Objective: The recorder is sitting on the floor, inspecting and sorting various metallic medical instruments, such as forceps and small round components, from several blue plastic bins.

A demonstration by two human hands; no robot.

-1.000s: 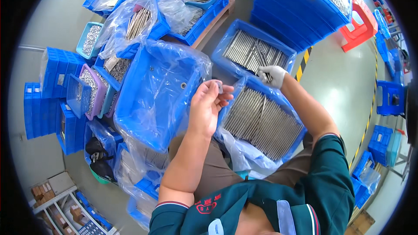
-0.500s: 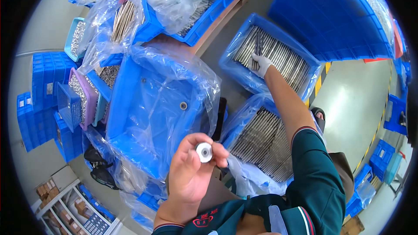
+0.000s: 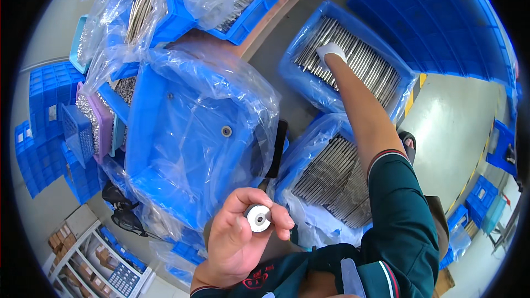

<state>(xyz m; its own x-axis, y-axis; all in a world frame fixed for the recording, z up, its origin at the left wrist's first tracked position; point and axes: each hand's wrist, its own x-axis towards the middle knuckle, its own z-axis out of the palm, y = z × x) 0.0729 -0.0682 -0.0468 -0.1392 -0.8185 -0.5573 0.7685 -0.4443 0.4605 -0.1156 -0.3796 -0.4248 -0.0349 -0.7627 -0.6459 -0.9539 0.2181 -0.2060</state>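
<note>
My left hand (image 3: 238, 238) is close under the camera, fingers pinched around a small round metal disc (image 3: 258, 218) with a hole in its middle. My right hand (image 3: 329, 52), in a white glove, reaches far out into a blue crate (image 3: 397, 72) lined with plastic and filled with long thin metal rods (image 3: 361, 60); the fingers rest on the rods and I cannot tell whether they grip one. Between the arms lies a nearer blue crate of rods (image 3: 326, 174). A large blue crate (image 3: 187, 138) wrapped in a clear bag sits left of centre, with a similar disc (image 3: 226, 131) in it.
More blue crates with bagged metal parts (image 3: 232, 0) stand on a wooden pallet at the top. Stacks of small blue bins (image 3: 47, 132) are at the left, a tall stack of blue crates (image 3: 441, 16) at the upper right. Shelving (image 3: 94, 259) sits at the lower left.
My left hand has drawn back toward me with the disc turned face up. My right hand has reached from the near crate out to the far crate of rods.
</note>
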